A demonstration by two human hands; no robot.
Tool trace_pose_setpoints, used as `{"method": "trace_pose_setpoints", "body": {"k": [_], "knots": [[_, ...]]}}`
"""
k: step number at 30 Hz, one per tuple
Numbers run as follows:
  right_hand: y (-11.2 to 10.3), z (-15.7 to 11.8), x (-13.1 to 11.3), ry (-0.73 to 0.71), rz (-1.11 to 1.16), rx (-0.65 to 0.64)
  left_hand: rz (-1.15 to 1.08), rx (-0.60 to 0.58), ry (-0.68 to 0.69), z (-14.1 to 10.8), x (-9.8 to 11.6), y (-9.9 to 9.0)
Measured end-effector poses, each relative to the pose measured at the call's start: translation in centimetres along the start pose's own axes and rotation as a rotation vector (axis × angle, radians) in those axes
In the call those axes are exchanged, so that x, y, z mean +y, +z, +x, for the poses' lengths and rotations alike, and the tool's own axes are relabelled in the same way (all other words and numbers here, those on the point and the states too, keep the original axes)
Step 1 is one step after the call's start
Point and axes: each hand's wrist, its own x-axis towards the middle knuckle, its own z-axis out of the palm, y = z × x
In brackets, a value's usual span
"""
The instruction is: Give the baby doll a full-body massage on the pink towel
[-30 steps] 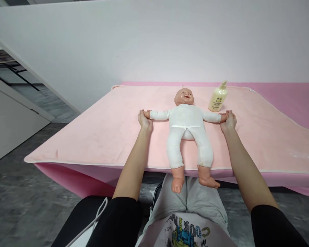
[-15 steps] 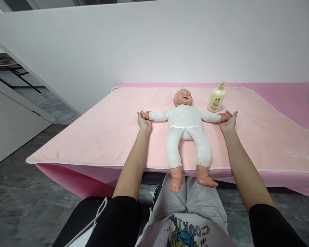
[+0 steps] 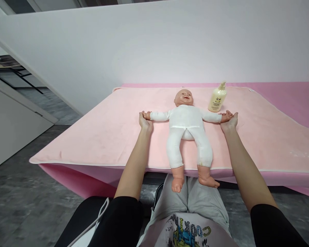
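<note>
A baby doll (image 3: 186, 116) with a white cloth body lies on its back on the pink blanket (image 3: 98, 137), both arms stretched out sideways. My left hand (image 3: 146, 124) is closed on the doll's hand at the left end of its outstretched arm. On the other side, my right hand (image 3: 229, 123) holds the doll's other hand, its thumb up against it. The doll's bare feet hang over the near edge of the table. Close behind the right-hand doll arm stands a pale yellow pump bottle (image 3: 217, 98).
A white wall (image 3: 154, 44) rises behind the table. Darker pink cloth (image 3: 296, 99) shows at the right and hangs down at the front. My lap in grey trousers (image 3: 170, 202) is just under the doll's feet. A white cable (image 3: 92, 223) runs by my left sleeve.
The whole view has shifted very slightly. Both hands keep their hold on the doll's hands, and the doll and bottle stay in place.
</note>
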Motion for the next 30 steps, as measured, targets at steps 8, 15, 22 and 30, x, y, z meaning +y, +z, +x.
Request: {"method": "trace_pose_setpoints", "body": {"k": [8, 15, 22, 30], "knots": [[0.4, -1.0, -0.5, 0.008, 0.067, -0.015, 0.004, -0.009, 0.013, 0.5, -0.3, -0.2], [0.5, -1.2, -0.5, 0.047, 0.01, -0.052, 0.069, -0.109, 0.109, 0.9, -0.6, -0.7], [0.2, -0.4, 0.3, -0.096, 0.012, 0.059, 0.069, -0.101, 0.123, 0.7, -0.6, -0.6], [0.3, -0.5, 0.4, -0.135, 0.065, 0.095, 0.062, -0.039, 0.119, 1.1, -0.9, -0.6]]}}
